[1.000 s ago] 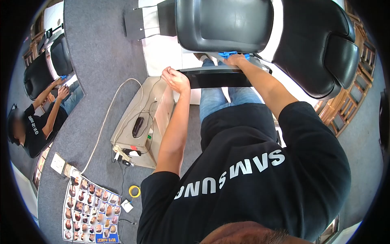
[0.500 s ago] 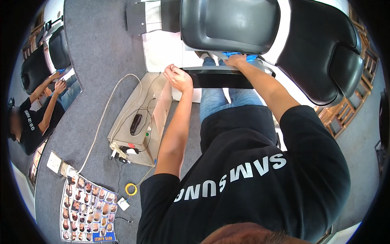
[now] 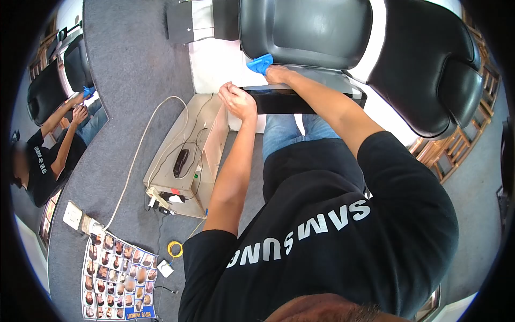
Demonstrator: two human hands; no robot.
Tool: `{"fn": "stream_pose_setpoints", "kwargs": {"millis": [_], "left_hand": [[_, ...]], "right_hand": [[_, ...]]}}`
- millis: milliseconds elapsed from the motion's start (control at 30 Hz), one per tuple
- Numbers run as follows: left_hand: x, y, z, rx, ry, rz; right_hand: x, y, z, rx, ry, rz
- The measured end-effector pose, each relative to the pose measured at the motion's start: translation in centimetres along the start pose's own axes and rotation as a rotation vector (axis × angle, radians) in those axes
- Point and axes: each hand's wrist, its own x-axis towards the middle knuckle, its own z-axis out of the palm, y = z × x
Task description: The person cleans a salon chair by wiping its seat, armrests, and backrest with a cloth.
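My right hand is closed on a bunched blue cloth, which lies against the front edge of a black padded chair seat. Below that seat runs a long black panel with a glossy grey top side, across my legs. At the panel's left end is my left hand, its fingers curled in at the corner; its grip is partly hidden by the hand itself. My right forearm passes over the panel.
A beige box with cables and a dark device stands left of my left forearm. Further left are a white cord, a socket block and a haircut poster. A second black chair is at the right, and a mirror at far left.
My right hand has moved left along the seat's front edge with the blue cloth, now near the seat's left corner. My left hand stays at the panel's left end.
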Motion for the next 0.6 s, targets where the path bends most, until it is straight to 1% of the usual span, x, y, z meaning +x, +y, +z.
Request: {"fn": "stream_pose_setpoints", "kwargs": {"millis": [67, 167, 233, 300, 367, 467, 567, 600], "left_hand": [[-0.1, 0.1, 0.0, -0.008, 0.005, 0.017], [0.0, 0.0, -0.1, 0.013, -0.005, 0.010], [0.1, -0.5, 0.2, 0.014, -0.002, 0.027], [0.1, -0.4, 0.1, 0.006, -0.003, 0.014], [-0.2, 0.5, -0.2, -0.011, -0.001, -0.029], [-0.1, 0.4, -0.2, 0.038, -0.003, -0.018], [-0.2, 0.5, -0.4, 0.039, -0.012, -0.043], [-0.1, 0.7, -0.4, 0.031, -0.022, -0.062]], "right_hand": [[0.7, 0.5, 0.6, -0.137, 0.032, -0.067], [-3.7, 1.3, -0.7, 0.023, 0.048, 0.147], [-5.5, 3.0, -0.8, -0.084, 0.106, 0.208], [-8.3, 3.9, -3.2, -0.102, -0.077, 0.323], [-8.5, 7.5, -2.6, -0.037, -0.140, 0.381], [-12.5, 9.1, -4.9, 0.242, 0.021, 0.374], [-18.0, 7.3, -8.3, 0.380, 0.122, 0.353], [-19.1, 6.9, -8.5, 0.415, 0.187, 0.390]]}}
